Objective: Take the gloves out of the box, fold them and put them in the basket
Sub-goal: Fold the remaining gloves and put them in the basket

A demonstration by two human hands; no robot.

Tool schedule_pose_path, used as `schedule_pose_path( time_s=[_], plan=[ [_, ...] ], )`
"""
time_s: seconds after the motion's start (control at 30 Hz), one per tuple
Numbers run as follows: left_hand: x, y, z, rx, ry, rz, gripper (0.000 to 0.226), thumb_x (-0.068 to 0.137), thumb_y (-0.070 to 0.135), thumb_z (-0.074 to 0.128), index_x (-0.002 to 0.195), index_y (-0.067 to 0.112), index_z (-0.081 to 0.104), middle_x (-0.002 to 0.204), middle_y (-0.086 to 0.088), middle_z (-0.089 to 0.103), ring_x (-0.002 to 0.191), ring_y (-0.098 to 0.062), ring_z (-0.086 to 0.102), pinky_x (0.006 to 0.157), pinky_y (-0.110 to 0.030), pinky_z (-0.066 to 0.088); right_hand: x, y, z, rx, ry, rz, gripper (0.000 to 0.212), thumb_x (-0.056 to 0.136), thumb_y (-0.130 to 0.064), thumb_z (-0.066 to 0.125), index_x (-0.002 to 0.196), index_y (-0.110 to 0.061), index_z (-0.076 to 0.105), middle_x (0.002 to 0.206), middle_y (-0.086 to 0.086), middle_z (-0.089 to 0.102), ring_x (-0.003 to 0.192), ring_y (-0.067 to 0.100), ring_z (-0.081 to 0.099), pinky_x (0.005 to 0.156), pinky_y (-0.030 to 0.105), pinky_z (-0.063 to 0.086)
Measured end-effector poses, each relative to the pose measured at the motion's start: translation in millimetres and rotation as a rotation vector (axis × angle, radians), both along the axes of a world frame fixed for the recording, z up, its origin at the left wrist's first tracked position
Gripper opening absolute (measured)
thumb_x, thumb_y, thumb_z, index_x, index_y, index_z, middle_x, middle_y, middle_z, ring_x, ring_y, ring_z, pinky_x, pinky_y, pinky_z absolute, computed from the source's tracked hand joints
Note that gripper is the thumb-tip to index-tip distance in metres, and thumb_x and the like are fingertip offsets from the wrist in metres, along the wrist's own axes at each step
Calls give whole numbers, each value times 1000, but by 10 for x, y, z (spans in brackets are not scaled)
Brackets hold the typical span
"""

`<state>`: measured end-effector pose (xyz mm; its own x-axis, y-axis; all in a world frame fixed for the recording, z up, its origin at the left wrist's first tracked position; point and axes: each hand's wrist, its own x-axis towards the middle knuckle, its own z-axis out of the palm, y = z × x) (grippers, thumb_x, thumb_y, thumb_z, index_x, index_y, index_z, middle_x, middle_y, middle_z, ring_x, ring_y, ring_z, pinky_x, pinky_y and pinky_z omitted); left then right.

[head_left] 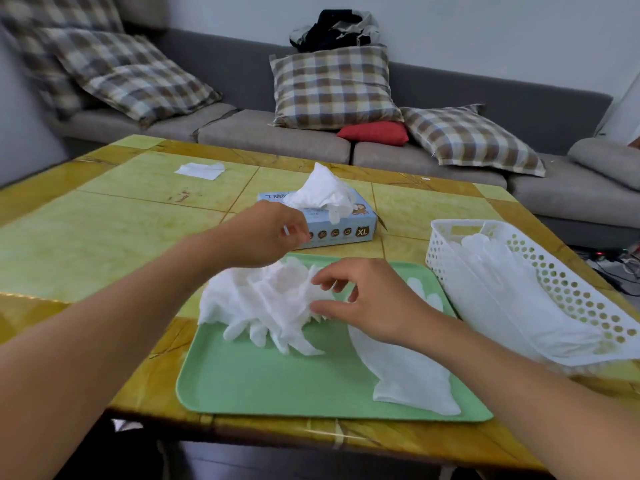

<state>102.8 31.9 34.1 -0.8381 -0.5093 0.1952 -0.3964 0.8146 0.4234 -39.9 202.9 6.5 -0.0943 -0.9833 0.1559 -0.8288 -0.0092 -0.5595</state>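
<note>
Presently, on the green tray (263, 386) I log nearest a flat glove (408, 372) at its right end, long axis running front to back, then a crumpled glove heap (263, 303) at its rear left. My right hand (370, 299) pinches the heap's right edge and is nearer; my left hand (270, 233) looks clenched on its top, though blurred. Beyond the tray the box (346, 226) sprouts gloves; right of the tray, the basket (568, 289) holds folded ones.
</note>
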Motion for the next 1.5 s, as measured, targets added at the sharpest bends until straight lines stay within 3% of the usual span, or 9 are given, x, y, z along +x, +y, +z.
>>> schedule_pose_path(
  time_s=[0.1, 0.27, 0.57, 0.73, 0.87, 1.0, 1.1, 1.2, 1.5],
  plan=[
    [221, -157, -252, 57, -124, 76, 30, 104, 34, 48, 117, 16, 68, 115, -2, 66, 100, -19, 59, 82, -31, 45, 421, -266, -54, 105, 262, 59, 59, 87, -53, 71, 139, -28, 56, 130, -6, 61, 116, 15, 56, 91, 37, 50],
    [397, -210, -352, 191, -454, 21, 39, 105, 46, 40, 135, 25, 54, 135, 2, 57, 116, -18, 53, 101, -33, 41, 639, -387, -258, 162, 415, 106, 12, 88, -23, 69, 98, -20, 76, 98, 1, 69, 91, 26, 66, 73, 38, 51],
    [310, -309, -351, 96, -641, -22, 50, 98, 24, 59, 146, 28, 42, 140, 3, 51, 110, -15, 50, 101, -32, 44, -13, 241, 55, 62, -691, -83, 17, 86, -20, 72, 95, -7, 79, 99, 7, 78, 86, 18, 72, 77, 24, 58],
    [210, -70, -212, 77, -93, 80, 18, 98, 24, 53, 112, 22, 65, 115, 2, 61, 108, -23, 56, 85, -30, 47, -267, 320, 301, 104, -1342, -226, 39, 100, -20, 52, 135, -5, 60, 130, 20, 66, 122, 37, 63, 96, 50, 56],
    [-42, 453, -53, 980, 216, -118, 84, 66, 84, 61, 123, 22, 67, 124, 1, 69, 117, -20, 64, 95, -35, 52, -296, 331, 270, 173, -1573, -186, 45, 99, -23, 47, 137, -4, 61, 136, 18, 63, 126, 31, 60, 107, 48, 48],
    [-265, 748, -171, 1479, 261, -143, 81, 80, 67, 69, 137, 9, 59, 137, -24, 59, 125, -43, 57, 104, -49, 50, -314, 312, 181, 235, -1597, -218, 62, 101, -50, 42, 137, -4, 61, 133, 21, 64, 111, 34, 67, 92, 46, 54],
    [-348, 815, -205, 1328, 374, 6, 42, 83, 35, 75, 118, 13, 71, 110, -10, 74, 91, -22, 71, 81, -33, 56, -356, 381, 218, 260, -1579, -93, 81, 86, -66, 60, 140, -6, 58, 141, 24, 57, 131, 39, 55, 113, 52, 40],
    [-324, 779, -265, 1240, 447, 62, 34, 83, 23, 75, 115, 12, 73, 115, -8, 75, 99, -21, 66, 94, -36, 46, -428, 442, 220, 225, -1451, -39, 74, 73, -22, 88, 139, -7, 58, 136, 22, 62, 125, 37, 60, 106, 48, 49],
    [-355, 745, -309, 1108, 516, 239, 36, 84, 15, 78, 118, 15, 66, 108, -10, 76, 91, -23, 73, 80, -36, 59, -482, 464, 194, 124, -1178, -363, 34, 105, -32, 50, 120, -7, 68, 121, 18, 71, 110, 28, 68, 102, 49, 53]
  ],
)
